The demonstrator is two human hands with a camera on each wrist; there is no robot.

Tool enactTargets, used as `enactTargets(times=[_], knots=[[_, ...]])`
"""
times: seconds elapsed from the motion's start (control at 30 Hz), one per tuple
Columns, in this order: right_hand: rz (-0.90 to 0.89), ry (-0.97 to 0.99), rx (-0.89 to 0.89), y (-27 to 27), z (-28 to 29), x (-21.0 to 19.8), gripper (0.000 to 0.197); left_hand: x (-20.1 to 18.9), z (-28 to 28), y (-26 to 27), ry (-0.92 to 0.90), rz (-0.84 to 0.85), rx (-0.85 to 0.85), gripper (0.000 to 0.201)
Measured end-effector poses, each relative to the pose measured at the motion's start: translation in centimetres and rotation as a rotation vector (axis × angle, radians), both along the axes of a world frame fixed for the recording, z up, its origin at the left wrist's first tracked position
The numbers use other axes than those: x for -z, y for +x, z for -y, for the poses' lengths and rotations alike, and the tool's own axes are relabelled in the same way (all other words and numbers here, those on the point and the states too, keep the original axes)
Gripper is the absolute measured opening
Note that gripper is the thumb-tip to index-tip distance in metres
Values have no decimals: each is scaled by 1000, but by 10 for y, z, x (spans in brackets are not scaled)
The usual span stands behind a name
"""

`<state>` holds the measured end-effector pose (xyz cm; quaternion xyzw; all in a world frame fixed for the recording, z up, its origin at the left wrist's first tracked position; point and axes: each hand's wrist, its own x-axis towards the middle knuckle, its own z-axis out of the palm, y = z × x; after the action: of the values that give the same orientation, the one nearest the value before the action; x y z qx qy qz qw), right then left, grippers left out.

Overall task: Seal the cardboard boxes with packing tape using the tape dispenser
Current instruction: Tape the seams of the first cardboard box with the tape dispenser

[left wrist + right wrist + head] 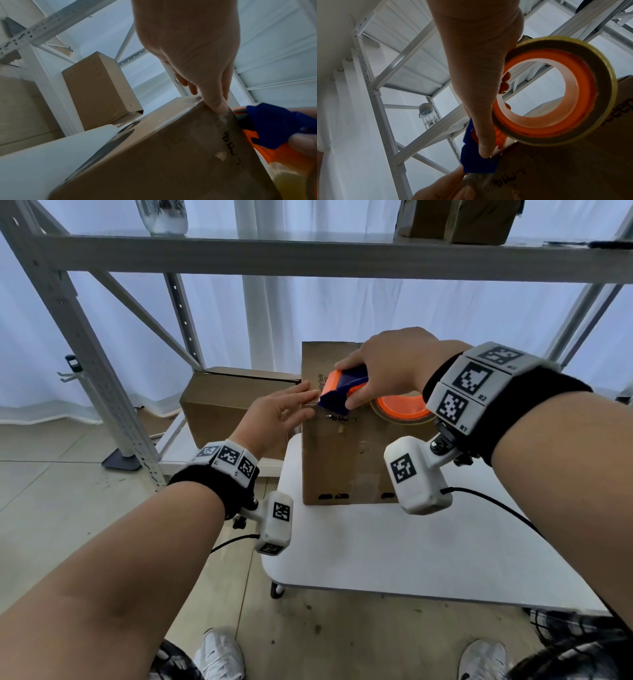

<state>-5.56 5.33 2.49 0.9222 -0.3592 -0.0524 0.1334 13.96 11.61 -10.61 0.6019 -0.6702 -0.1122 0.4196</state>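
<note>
Box (342, 460) on table (376, 542) in front of me; dispenser (342, 392) on its top, 2nd box (233, 409) behind-left on shelf (178, 446).

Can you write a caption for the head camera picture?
Right hand presses tape dispenser onto box; left hand holds tape end.

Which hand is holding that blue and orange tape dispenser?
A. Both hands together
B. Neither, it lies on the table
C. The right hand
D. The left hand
C. The right hand grips the tape dispenser on top of the cardboard box, while the left hand only pinches the loose tape end at its nose.
</note>
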Motion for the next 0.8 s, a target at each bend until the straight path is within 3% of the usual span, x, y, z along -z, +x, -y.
enactTargets(times=[0.1, 0.3, 0.43, 0.8], knots=[[-5, -3, -2, 0, 1, 1, 70, -1, -3, 2, 10, 173, -10, 45], [-29, -9, -9, 2, 4, 0, 70, -11, 1, -6, 10, 359, 20, 43], [-37, -23, -39, 0, 6, 0, 71, -7, 7, -4, -35, 313, 13, 40], [-59, -77, -75, -23, 10, -1, 75, -9, 6, -9, 14, 429, -60, 41]])
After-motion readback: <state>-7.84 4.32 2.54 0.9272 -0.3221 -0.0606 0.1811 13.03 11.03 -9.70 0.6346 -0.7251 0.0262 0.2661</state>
